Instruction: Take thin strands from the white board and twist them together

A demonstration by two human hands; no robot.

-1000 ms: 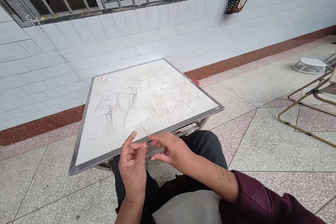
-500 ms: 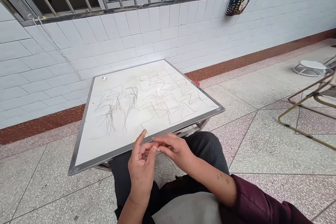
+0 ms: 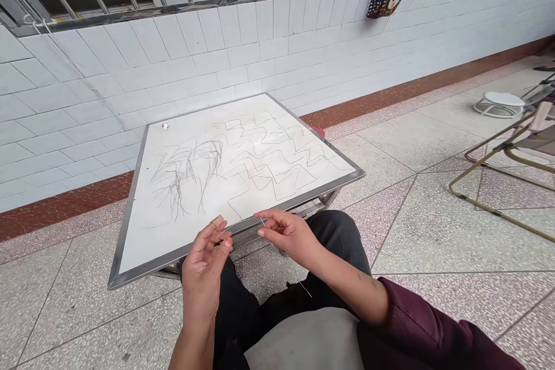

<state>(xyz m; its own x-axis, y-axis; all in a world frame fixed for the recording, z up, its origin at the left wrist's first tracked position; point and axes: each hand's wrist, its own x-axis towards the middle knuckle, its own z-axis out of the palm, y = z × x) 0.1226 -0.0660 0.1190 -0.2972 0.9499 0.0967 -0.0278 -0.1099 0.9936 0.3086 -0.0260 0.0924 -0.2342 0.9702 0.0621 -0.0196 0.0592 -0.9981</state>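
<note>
My right hand [image 3: 295,237] is in front of the table's near edge, thumb and forefinger close together around a thin pale strand [image 3: 306,289]. That strand runs back under the hand and hangs toward my lap; its material is hard to tell. To its left is my left hand [image 3: 203,269], thumb and forefinger pinched, with a tan wrap on one raised fingertip. Whatever is in that pinch is too small to make out. On the white tabletop [image 3: 173,245] lie a tangled bunch of thin dark strands [image 3: 212,156] and, farther right, several wavy strands [image 3: 277,176].
A small white and red object [image 3: 165,126] sits at the table's far left corner. Behind stands a tiled wall [image 3: 182,69] with a barred window. A patterned bag [image 3: 387,0] hangs there. Right are a folding chair [image 3: 489,165] and a white stool [image 3: 498,103].
My hands were together at the fingertips and are now apart. The left hand has moved left and down. The pale strand now shows below my right hand.
</note>
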